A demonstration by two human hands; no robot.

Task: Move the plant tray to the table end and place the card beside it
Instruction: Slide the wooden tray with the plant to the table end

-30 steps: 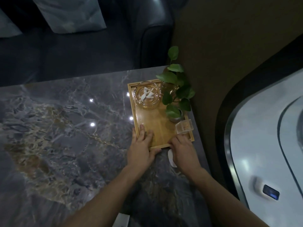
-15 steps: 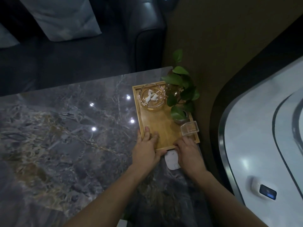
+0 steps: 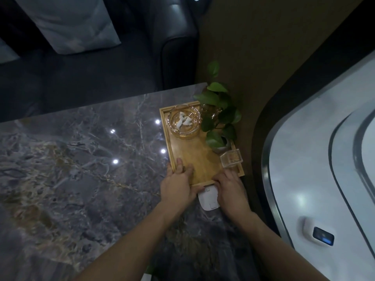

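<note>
A wooden tray [image 3: 199, 159] lies at the far right end of the grey marble table [image 3: 81, 169]. It carries a leafy green plant [image 3: 220, 118] in a pot, a glass ashtray [image 3: 184, 123] with white bits in it, and a small clear box [image 3: 231, 158]. My left hand [image 3: 178, 185] grips the tray's near left corner, fingers over the rim. At the near right edge my right hand [image 3: 231, 189] holds the tray. A white card [image 3: 209, 197] lies flat on the table between my hands, just before the tray's near edge.
A dark leather sofa [image 3: 176, 43] with a pale cushion [image 3: 67, 23] stands beyond the table's far edge. A brown wall panel [image 3: 263, 47] runs along the table's right side. At right is a curved white surface [image 3: 316, 169] with a small device [image 3: 322, 235].
Both hands have stayed on the tray's near edge. The tray has slid a little toward the far right end. More of the white card shows between my hands.
</note>
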